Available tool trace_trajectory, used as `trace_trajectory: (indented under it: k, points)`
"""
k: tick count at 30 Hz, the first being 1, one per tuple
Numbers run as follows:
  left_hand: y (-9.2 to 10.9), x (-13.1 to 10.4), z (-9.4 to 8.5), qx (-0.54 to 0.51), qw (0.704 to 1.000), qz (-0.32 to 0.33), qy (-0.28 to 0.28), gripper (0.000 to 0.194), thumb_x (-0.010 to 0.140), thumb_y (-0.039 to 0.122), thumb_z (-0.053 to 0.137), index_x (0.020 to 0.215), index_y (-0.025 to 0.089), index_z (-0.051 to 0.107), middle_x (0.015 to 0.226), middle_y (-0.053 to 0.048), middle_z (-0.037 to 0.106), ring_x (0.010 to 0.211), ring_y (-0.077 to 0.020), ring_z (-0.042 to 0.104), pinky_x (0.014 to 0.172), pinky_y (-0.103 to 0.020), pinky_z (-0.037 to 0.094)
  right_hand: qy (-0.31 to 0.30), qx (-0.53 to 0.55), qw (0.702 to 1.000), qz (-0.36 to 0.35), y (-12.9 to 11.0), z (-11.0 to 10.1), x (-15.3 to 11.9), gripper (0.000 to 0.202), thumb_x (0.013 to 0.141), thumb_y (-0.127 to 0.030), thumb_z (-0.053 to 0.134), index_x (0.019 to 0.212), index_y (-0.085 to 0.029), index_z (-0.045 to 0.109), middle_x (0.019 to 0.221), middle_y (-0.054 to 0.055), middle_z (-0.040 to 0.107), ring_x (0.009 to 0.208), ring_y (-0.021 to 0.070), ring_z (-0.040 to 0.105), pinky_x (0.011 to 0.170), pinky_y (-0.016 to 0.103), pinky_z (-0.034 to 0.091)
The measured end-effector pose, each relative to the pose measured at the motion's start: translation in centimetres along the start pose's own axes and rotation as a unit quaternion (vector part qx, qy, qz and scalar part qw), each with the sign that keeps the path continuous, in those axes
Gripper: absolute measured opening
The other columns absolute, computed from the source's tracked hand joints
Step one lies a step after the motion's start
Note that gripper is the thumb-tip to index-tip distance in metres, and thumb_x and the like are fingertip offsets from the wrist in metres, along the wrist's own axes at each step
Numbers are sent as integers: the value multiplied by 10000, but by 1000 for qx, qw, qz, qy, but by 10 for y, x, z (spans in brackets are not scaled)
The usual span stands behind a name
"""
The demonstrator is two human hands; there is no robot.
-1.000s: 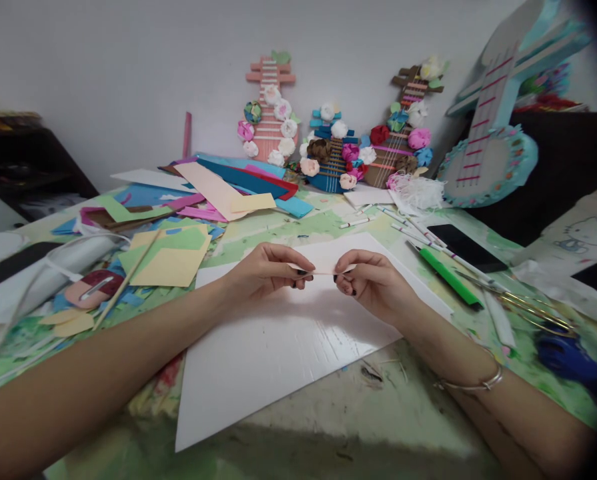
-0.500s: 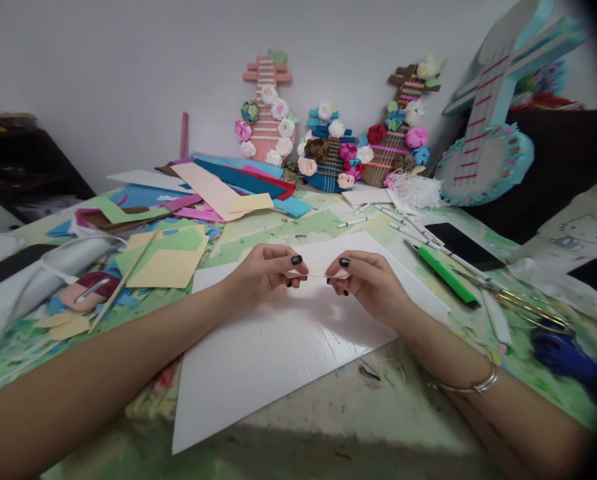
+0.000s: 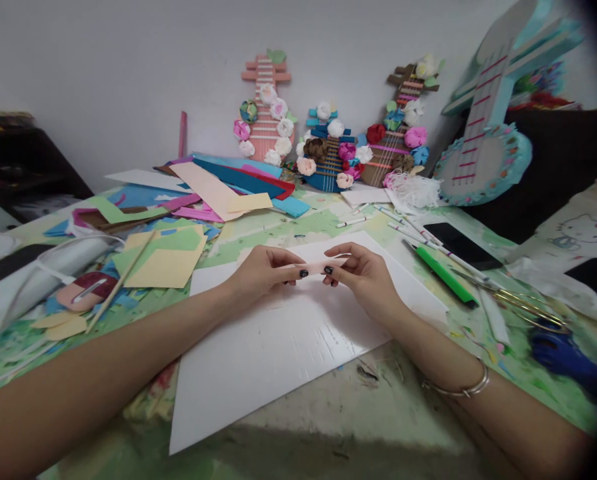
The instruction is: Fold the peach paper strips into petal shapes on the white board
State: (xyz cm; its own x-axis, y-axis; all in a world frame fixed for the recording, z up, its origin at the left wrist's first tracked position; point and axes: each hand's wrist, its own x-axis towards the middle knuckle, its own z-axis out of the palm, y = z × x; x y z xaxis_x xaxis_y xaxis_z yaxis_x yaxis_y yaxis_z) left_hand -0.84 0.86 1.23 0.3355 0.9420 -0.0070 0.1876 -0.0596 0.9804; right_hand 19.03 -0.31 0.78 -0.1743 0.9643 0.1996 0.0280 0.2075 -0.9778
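Note:
A small pale pink strip (image 3: 316,268), apparently paper, is stretched between my two hands above a large white sheet (image 3: 268,353). My left hand (image 3: 268,268) pinches its left end, thumb in front and fingers behind. On the other end, my right hand (image 3: 358,270) has its thumb against the strip and its fingers curled around behind and over it. The thumbs are a short distance apart. Parts of the strip are hidden by the fingers.
Coloured paper pieces (image 3: 168,260) and a wooden stick (image 3: 121,283) lie at left. A green cutter (image 3: 445,277), pens, a black phone (image 3: 461,245) and blue-handled scissors (image 3: 568,350) lie at right. Decorated paper instruments (image 3: 265,127) stand at the back.
The thumbs have moved lower and slightly closer together on the strip. The right fingers have lifted and spread more behind it.

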Motion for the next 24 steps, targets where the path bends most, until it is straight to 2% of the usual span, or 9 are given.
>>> trace_trajectory:
  k: [6,12,15,19,24]
  points:
    - [-3,1,1,1,999,38,10,202,674,325,735,779,153,718,635,-18,627,572,-99,525,492,-187,375,-12,79,994,79,4,2,0,381,568,-316,813,854,-149,624,680,50,712,641,201,706,645,314,582]
    - [1,0,3,9,999,27,46,173,666,292,752,749,146,712,572,-9,611,494,-81,502,439,-177,361,-7,89,993,83,5,1,2,341,548,-313,826,784,-124,667,690,69,714,664,210,711,668,322,597]
    - [0,-1,4,16,999,27,38,169,679,293,745,748,143,711,556,-12,615,441,-72,475,389,-173,328,-14,65,994,89,2,3,1,360,529,-311,835,808,-128,702,744,74,722,668,196,704,669,320,595]
    - [-3,0,6,17,999,40,16,187,682,313,752,726,137,708,583,-34,646,485,-87,533,397,-164,353,-32,40,996,79,1,5,0,294,590,-327,802,789,-123,732,697,76,718,669,191,701,647,298,590]
    - [-3,1,4,7,999,28,30,172,656,277,779,708,128,713,586,-44,669,479,-91,560,414,-170,402,-21,57,994,96,5,0,3,273,571,-295,817,767,-122,740,673,82,719,636,196,703,636,306,599]
